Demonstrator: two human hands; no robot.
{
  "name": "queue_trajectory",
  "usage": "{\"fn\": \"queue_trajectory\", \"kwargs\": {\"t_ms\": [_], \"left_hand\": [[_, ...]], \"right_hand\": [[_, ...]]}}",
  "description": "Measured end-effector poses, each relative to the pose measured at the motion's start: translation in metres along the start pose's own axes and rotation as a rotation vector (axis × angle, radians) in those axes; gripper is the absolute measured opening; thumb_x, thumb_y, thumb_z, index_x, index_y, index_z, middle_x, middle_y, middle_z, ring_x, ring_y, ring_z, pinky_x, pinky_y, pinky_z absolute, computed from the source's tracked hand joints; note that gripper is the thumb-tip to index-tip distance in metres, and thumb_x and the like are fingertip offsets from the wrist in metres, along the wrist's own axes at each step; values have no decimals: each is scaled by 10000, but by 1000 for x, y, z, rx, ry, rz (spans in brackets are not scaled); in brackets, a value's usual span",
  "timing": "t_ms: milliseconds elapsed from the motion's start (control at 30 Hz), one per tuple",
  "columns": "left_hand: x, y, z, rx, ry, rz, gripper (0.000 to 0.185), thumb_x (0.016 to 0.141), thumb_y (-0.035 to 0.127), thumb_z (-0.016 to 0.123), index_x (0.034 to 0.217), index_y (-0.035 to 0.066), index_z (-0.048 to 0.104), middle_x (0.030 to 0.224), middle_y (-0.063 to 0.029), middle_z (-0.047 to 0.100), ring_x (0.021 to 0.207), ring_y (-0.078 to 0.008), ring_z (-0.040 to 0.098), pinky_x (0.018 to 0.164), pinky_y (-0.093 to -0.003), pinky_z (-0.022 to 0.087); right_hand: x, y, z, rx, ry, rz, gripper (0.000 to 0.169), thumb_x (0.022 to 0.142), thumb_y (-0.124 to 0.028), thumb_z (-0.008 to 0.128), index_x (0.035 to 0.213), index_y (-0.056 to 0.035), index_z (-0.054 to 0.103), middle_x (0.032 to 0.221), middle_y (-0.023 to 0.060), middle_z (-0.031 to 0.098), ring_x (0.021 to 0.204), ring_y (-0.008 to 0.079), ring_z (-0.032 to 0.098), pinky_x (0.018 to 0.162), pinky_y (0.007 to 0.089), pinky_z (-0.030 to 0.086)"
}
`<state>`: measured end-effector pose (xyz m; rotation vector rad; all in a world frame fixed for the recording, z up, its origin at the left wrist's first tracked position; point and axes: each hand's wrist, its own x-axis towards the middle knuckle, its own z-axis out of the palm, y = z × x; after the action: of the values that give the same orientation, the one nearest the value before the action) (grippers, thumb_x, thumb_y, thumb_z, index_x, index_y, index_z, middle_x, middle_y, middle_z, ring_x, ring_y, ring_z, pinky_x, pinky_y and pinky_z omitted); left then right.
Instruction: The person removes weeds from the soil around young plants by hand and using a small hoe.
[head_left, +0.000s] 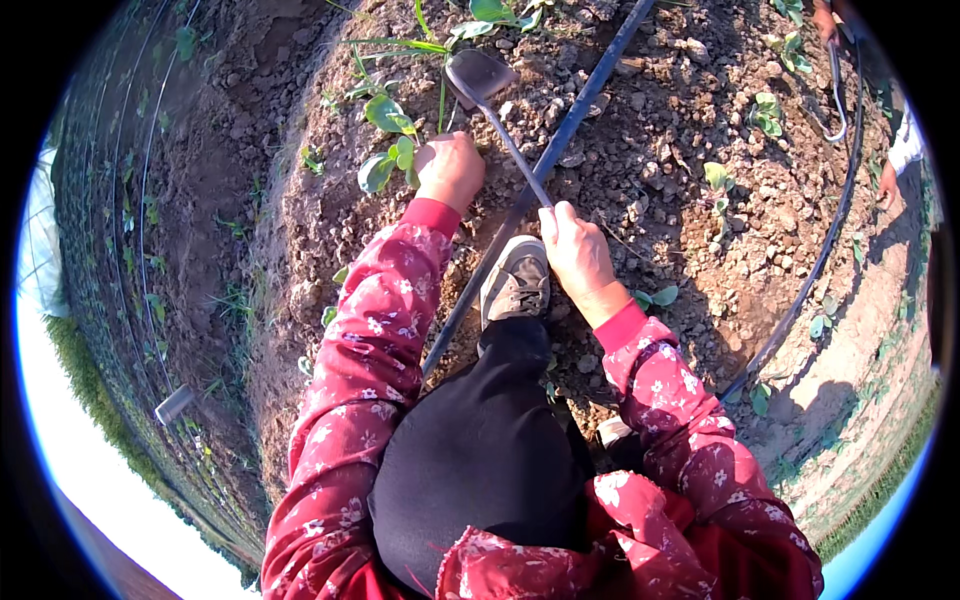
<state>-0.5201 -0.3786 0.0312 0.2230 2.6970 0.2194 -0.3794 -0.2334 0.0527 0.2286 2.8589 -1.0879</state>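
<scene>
My right hand (577, 251) is closed around the thin metal shaft of a small hand hoe (510, 142), whose flat blade (480, 75) lies on the soil beside some long grass blades (409, 46). My left hand (450, 169) is down at the soil, against a leafy green seedling (391, 150); its fingertips are hidden, so what they grip cannot be told. Between my hands a black drip irrigation pipe (559, 142) runs diagonally under the hoe's shaft. My shoe (517, 281) stands beside that pipe.
More seedlings (766, 115) grow in the cloddy soil. A second black pipe (821, 259) curves along the right. At the upper right are another person's hand (887, 186) and a curved metal tool (838, 105). Thin lines (146, 187) run along rows at left, near a grey cylinder (174, 405).
</scene>
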Motion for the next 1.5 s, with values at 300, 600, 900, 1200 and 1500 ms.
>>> {"fn": "queue_trajectory", "kwargs": {"t_ms": [300,600,900,1200,1500], "left_hand": [[-1,-4,6,89,42,-20,243,719,254,591,731,14,631,739,-171,631,707,-330,624,621,-401,499],[-16,-4,12,-121,62,-71,284,700,342,633,725,59,631,697,-136,625,653,-278,618,608,-379,492],[-53,-10,22,-393,78,52,286,820,300,539,790,25,613,718,-199,587,684,-355,582,627,-408,459],[-62,-21,18,-528,174,77,259,820,267,568,740,21,566,648,-158,550,594,-308,553,564,-374,432],[-37,-6,23,-254,522,113,177,769,246,623,855,93,642,769,-68,596,698,-256,587,616,-339,467]], "right_hand": [[-22,5,23,149,-99,104,211,865,-201,478,741,-31,470,592,209,525,611,384,556,498,418,431],[-23,2,12,86,-186,119,262,877,-271,461,792,-24,449,617,226,565,626,408,573,547,479,456],[-32,5,9,13,-136,50,238,875,-245,475,770,-32,459,577,208,560,556,382,575,481,457,464],[-31,-6,-8,55,-173,83,219,873,-214,484,758,-29,458,562,211,545,548,376,571,480,448,462],[-29,-8,-6,6,-183,93,233,879,-221,471,753,-26,454,554,212,540,553,374,572,480,441,465]]}}
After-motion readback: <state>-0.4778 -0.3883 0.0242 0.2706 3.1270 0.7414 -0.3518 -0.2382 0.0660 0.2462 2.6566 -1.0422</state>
